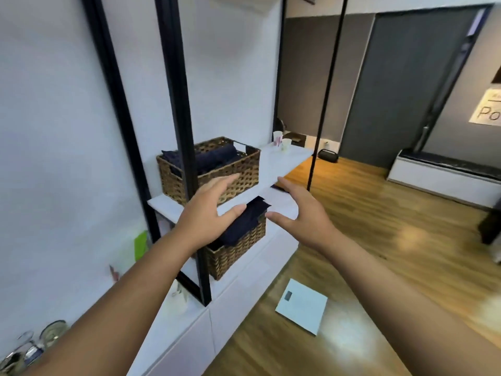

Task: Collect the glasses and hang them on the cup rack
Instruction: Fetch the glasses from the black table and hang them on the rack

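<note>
L hand [210, 213] & R hand [301, 215] both spread, empty, held out before shelf [287, 158]; glasses [40, 340] bottom-left

Both arms extended forward and up from the lower corners, bare forearms converging toward frame centre. Left hand [207, 210] open, back of hand to camera, fingers straight and together pointing up-right, thumb spread out to the right. Right hand [302, 213] open too, fingers straight pointing up-left, thumb spread to the left. Thumbs point at each other, near but apart. Neither hand holds anything. Slight motion blur on both.
</note>
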`<action>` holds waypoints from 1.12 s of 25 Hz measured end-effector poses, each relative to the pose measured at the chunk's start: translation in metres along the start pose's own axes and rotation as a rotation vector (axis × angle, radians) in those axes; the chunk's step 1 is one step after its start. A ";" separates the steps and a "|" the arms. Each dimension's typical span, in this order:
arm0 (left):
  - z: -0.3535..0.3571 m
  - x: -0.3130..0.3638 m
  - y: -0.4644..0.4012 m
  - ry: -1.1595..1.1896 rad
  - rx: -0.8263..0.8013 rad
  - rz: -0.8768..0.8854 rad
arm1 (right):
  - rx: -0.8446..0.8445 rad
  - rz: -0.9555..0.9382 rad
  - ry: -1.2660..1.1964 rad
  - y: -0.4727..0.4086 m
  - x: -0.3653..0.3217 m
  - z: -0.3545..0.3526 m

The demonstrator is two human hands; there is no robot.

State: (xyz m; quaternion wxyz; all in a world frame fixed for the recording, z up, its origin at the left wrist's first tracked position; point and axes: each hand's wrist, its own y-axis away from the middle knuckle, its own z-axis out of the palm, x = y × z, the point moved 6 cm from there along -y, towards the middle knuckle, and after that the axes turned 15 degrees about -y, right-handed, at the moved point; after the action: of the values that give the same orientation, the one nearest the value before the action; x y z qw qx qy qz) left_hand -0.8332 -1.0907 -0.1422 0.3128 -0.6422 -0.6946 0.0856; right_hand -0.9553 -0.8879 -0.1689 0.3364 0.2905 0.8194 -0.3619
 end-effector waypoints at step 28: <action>0.263 0.288 -0.271 0.213 -0.328 0.682 | 0.516 0.376 0.331 0.069 0.149 -0.363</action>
State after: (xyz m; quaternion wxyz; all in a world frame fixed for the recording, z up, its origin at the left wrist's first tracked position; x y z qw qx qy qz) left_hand -1.1979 -0.7873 -0.1154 0.2300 -0.8829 -0.4093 0.0053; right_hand -1.1190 -0.5277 -0.1242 0.1753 0.5665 0.6766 -0.4365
